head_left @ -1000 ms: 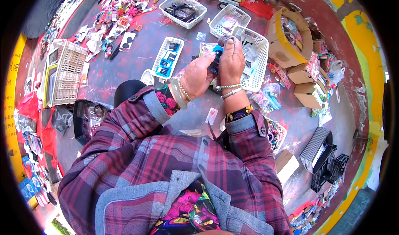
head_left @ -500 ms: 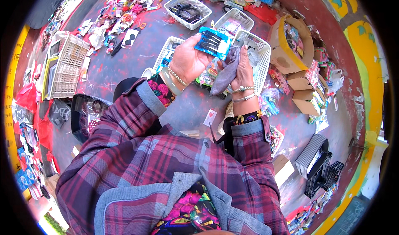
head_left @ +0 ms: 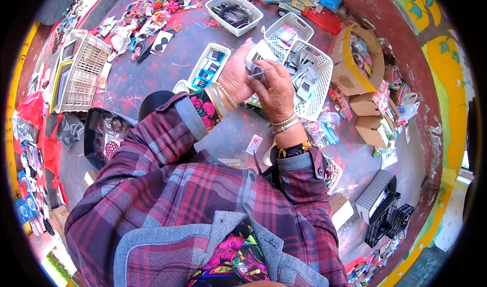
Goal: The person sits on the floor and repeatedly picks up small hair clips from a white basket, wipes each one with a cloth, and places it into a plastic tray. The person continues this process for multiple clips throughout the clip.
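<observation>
My left hand is in front of me, its fingers partly hidden, gripping a flat card whose pale side shows. My right hand is closed around a bunched grey cloth and presses it against the card, close to my left palm. To the left of my left hand, a small white basket holds blue cards of dark hair clips. Beyond my right hand stands a larger white basket with several grey-backed cards in it.
Another white basket of dark items stands farther back, beside a basket of small packets. A cardboard box is at the right, a beige crate at the left. Loose accessories are heaped at the far left.
The blue card of hair clips has turned, so its pale side shows now. My right hand has moved left with the grey cloth, bringing it onto the card.
</observation>
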`<state>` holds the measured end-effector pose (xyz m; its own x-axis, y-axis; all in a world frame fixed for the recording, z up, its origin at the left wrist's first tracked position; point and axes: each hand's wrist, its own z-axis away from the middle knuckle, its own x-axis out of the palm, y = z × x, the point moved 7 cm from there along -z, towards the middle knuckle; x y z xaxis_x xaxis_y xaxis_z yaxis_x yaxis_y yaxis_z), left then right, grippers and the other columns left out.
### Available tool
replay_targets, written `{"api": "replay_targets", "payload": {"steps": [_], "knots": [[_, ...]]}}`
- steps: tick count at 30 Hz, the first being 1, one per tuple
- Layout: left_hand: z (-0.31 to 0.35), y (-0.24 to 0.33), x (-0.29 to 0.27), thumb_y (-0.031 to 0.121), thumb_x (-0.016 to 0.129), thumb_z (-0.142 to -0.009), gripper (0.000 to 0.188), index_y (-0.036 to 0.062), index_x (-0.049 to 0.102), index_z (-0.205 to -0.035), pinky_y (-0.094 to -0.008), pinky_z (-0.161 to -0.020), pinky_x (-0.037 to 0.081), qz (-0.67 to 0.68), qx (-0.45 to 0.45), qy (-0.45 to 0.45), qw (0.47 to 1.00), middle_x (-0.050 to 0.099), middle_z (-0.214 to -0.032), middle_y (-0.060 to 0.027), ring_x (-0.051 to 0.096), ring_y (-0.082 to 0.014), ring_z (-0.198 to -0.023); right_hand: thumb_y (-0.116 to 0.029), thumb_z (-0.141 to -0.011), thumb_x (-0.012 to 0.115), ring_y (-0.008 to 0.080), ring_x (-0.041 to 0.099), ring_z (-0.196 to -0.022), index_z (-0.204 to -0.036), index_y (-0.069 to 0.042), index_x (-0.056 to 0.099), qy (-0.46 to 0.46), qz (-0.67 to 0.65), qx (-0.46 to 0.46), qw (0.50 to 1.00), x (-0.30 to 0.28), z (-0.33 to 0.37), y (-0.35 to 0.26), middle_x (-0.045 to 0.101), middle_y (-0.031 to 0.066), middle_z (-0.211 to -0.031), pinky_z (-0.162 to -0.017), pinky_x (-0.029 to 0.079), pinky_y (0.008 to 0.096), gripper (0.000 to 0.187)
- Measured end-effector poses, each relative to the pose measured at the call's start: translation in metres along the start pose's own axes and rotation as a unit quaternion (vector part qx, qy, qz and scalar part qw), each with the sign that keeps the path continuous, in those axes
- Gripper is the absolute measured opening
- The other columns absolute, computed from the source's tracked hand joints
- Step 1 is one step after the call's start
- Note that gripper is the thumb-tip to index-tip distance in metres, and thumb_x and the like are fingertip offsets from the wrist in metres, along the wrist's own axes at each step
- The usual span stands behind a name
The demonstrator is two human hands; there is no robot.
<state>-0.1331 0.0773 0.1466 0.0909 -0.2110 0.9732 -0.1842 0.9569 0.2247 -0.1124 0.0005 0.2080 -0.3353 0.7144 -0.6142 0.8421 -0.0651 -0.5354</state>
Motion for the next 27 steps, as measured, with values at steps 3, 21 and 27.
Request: {"api": "replay_targets", "payload": {"steps": [3,21,27], "knots": [[-0.004,0.005,-0.012,0.027,0.037,-0.095,0.035,-0.0001,0.045,-0.115,-0.0409,-0.090,0.043,0.022,0.021,0.075,0.997,0.054,-0.113,-0.0151,0.053,-0.0255,-0.104,-0.019,-0.079,0.066,0.0169,0.057,-0.085,-0.102,-0.006,0.060,0.042,-0.248,0.224,0.942,-0.003,0.006,0.034,0.061,0.0060,-0.090,-0.074,0.045,0.0277,0.027],[0.011,-0.024,0.008,0.023,0.035,-0.096,0.028,0.0078,0.047,-0.117,-0.0333,-0.093,0.041,-0.053,-0.004,0.035,0.998,0.055,-0.112,-0.0052,0.052,-0.0176,-0.105,-0.018,-0.087,0.050,0.0338,0.046,-0.113,-0.117,-0.006,0.052,0.086,-0.014,0.085,0.993,0.008,0.003,0.037,0.050,0.0175,-0.122,-0.096,0.035,0.0394,0.033],[0.015,-0.025,0.001,0.020,0.035,-0.095,0.030,0.0016,0.046,-0.116,-0.0398,-0.086,0.045,-0.071,-0.034,0.077,0.994,0.055,-0.108,-0.0112,0.056,-0.0230,-0.098,-0.020,-0.092,0.043,0.0232,0.059,-0.083,-0.103,-0.001,0.058,0.144,-0.367,0.390,0.832,0.008,0.029,0.117,0.061,0.0119,-0.091,-0.074,0.047,0.0318,0.026]]}}
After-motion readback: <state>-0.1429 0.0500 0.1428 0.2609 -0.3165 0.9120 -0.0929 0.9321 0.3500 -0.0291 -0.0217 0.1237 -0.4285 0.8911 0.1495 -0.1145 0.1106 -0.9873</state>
